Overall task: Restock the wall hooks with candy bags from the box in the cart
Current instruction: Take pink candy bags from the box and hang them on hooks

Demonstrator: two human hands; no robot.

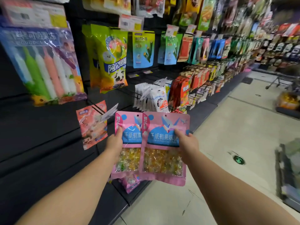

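Observation:
I hold two pink candy bags side by side in front of the dark wall panel, each with a blue label and clear window showing yellow sweets. My left hand grips the left candy bag at its left edge. My right hand grips the right candy bag, which overlaps the left one. Both bags have a punched hole at the top. A hook with a white price tag sticks out of the wall just up and left of them. Another pink candy bag hangs lower down, partly hidden behind the held ones.
An orange-pink snack bag hangs left of my hands. White pouches and red bags fill hooks to the upper right, and the wall of goods runs down the aisle. The cart stands at the right edge on the tiled floor.

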